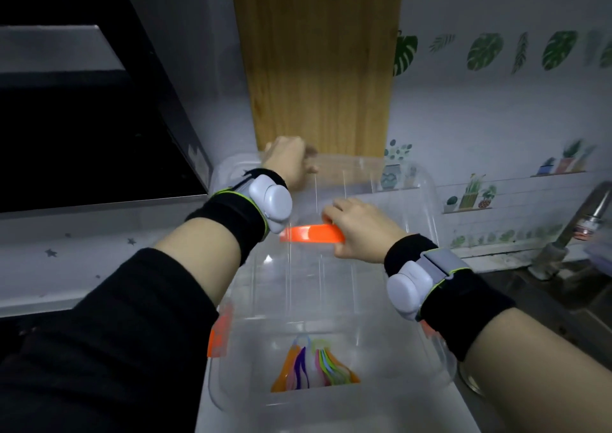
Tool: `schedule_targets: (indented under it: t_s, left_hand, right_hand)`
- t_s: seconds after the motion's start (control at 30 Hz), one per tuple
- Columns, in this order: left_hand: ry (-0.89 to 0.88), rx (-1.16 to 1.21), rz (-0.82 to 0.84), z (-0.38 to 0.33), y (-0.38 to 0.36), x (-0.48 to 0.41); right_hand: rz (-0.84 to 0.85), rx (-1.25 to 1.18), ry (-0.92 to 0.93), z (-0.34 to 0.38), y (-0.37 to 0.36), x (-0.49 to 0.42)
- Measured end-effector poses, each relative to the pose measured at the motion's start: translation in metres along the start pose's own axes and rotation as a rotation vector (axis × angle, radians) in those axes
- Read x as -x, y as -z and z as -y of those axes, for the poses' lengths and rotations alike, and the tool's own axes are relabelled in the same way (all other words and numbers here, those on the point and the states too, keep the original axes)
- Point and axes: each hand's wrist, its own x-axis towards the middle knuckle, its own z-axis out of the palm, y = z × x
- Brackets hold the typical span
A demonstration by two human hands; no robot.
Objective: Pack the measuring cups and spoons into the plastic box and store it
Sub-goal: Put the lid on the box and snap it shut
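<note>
Clear plastic box (334, 406) sits on the pale counter (66, 267), measuring spoons (314, 368) lying inside. Left hand (288, 161) curls over the far edge of the lid (374, 194), and right hand (361, 227) grips its orange handle (308, 234). Cutting board (318, 68) leans on the tiled wall (496, 118), faucet (576, 227) at right.

The box (331, 409) and its lid (397, 194) are clear and colourless, with a bright orange handle (308, 234) and orange latches (220, 330), and the measuring spoons (314, 366) inside are orange, purple, white, pink, green and blue. The cutting board (318, 61) is honey-brown wood with straight grain, the wall (496, 108) white with green leaf and potted-plant prints, and the counter (66, 250) pale grey dotted with small dark stars. Both wristbands (231, 214) are black with lime-green edging and carry pale grey pods (270, 200).
</note>
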Motion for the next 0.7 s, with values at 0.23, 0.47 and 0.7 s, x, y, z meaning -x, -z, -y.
schedule_targets:
  t_s: [0.23,0.47,0.7]
  left_hand:
    - [0.071,-0.038,0.283,0.012,-0.067,0.025]
    - [0.101,0.007,0.392,0.031,-0.109,0.054]
    - [0.128,0.008,0.433,0.042,-0.140,0.072]
  right_hand:
    - [0.293,-0.111,0.040,0.014,-0.021,0.007]
    - [0.448,-0.177,0.032,0.025,-0.056,0.012]
    - [0.515,-0.237,0.030,0.031,-0.085,0.015]
